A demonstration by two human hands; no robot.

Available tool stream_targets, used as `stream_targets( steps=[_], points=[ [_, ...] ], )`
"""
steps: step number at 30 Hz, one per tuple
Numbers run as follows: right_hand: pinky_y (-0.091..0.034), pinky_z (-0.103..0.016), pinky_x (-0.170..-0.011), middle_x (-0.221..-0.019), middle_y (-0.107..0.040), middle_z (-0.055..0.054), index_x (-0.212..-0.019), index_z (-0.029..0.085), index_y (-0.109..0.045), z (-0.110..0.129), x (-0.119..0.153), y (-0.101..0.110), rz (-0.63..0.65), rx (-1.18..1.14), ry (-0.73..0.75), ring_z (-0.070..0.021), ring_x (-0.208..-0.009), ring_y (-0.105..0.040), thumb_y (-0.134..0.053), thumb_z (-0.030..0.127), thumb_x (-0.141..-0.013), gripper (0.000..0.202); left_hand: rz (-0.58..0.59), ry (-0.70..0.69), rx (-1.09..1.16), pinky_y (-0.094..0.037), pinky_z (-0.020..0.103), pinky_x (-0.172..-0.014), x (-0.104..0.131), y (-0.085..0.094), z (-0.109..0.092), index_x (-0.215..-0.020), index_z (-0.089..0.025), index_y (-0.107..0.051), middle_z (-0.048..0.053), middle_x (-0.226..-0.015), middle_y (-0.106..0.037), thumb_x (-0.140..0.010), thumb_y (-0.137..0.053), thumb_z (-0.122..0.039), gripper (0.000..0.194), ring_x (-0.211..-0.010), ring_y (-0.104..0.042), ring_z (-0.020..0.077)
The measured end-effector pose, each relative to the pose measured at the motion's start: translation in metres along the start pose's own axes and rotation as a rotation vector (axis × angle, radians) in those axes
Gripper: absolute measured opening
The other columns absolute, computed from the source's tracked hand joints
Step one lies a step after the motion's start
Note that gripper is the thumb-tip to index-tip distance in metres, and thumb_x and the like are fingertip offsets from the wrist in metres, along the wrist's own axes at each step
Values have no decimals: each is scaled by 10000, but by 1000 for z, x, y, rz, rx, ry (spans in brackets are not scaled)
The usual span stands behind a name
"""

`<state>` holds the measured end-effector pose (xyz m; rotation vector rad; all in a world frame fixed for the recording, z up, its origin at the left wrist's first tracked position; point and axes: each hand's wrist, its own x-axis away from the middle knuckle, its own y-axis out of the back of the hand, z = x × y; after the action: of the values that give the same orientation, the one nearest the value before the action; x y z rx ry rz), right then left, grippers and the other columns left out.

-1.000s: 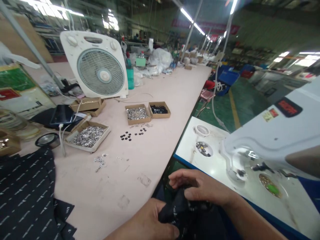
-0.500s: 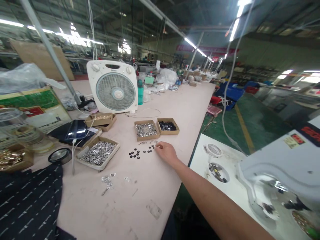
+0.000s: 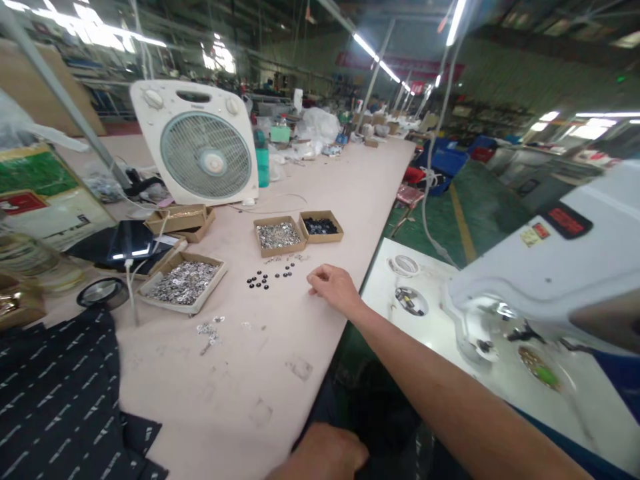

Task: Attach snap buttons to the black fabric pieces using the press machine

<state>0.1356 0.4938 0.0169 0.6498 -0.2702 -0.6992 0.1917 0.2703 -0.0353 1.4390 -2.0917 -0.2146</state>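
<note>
My right hand (image 3: 333, 288) hovers at the right side of the pink tabletop, its fingers curled into a pinch; whatever may be between the fingertips is too small to name. Left of it, small round black snap caps (image 3: 259, 281) lie loose in two groups. Behind these stand a cardboard box of silver snap parts (image 3: 279, 235) and a box of black parts (image 3: 321, 227). My left hand (image 3: 325, 455) shows at the bottom edge, closed and partly cut off; its grip is hidden. Loose silver pieces (image 3: 209, 333) are scattered nearer the front.
A larger box of silver rings (image 3: 183, 283) sits at left, beside dark printed fabric (image 3: 55, 400). The white box fan (image 3: 197, 143) stands behind. On the right is a white machine (image 3: 545, 267) over a white table (image 3: 383, 293), across a gap from the tabletop edge.
My right hand has drawn away from the black snap caps, toward the tabletop's right edge. My left hand has come into view at the bottom. The camera view has shifted.
</note>
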Motion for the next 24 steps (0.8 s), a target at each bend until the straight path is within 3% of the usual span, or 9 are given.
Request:
stream_targets(
  steps=[3, 5, 8, 11, 16, 20, 24],
  points=[
    [-514, -217, -608, -700, -716, -3, -817, 182, -657, -18, 82, 21, 78, -293, -93, -154, -666, -719, -655, 278, -841, 98, -124, -55, -165, -311, 268, -532, 13, 0, -8, -710, -201, -571, 1, -795, -682, -756, -643, -307, 136, -687, -632, 174],
    [-508, -226, -597, -684, -710, 1, -806, 180, -654, -32, 141, 30, 92, -434, -167, -149, -640, -690, -721, 260, -777, 108, -155, -142, -272, -318, 274, -552, 21, 0, -14, -729, -202, -546, -15, -802, -667, -750, -612, -243, 80, -684, -617, 157],
    [-509, -236, -637, -758, -731, -4, -841, 178, -679, -49, 220, 37, 74, -458, -244, -138, -671, -663, -773, 234, -726, 158, -118, -246, -449, -385, 297, -622, 29, -4, -22, -792, -203, -543, -3, -835, -648, -735, -617, -195, 94, -744, -614, 182],
    [-504, -235, -657, -790, -738, -7, -844, 177, -697, -53, 274, 39, 45, -475, -279, -134, -695, -653, -768, 210, -743, 128, -128, -325, -629, -425, 343, -671, 37, -15, -30, -878, -203, -558, 16, -865, -634, -768, -618, -192, 126, -778, -593, 216],
    [-488, -208, -629, -762, -734, 12, -817, 182, -723, -39, 320, 43, -9, -507, -281, -119, -677, -649, -750, 146, -763, 70, -274, -499, -807, -375, 365, -629, 56, -29, -46, -1000, -184, -573, 33, -848, -606, -792, -580, -135, 213, -732, -520, 225],
    [-498, -196, -623, -761, -748, 21, -835, 194, -746, -28, 339, 49, 19, -527, -245, -118, -682, -672, -729, 102, -778, 110, -398, -640, -842, -321, 356, -613, 69, -29, -62, -982, -157, -587, 53, -822, -609, -869, -450, -76, 195, -698, -478, 206],
    [-554, -215, -680, -842, -780, 15, -935, 215, -748, -22, 351, 52, -18, -599, -200, -141, -749, -726, -735, 123, -793, 169, -436, -689, -825, -325, 350, -619, 77, -26, -77, -1067, -125, -610, 66, -821, -628, -950, -393, -100, 247, -695, -478, 200]
  ],
)
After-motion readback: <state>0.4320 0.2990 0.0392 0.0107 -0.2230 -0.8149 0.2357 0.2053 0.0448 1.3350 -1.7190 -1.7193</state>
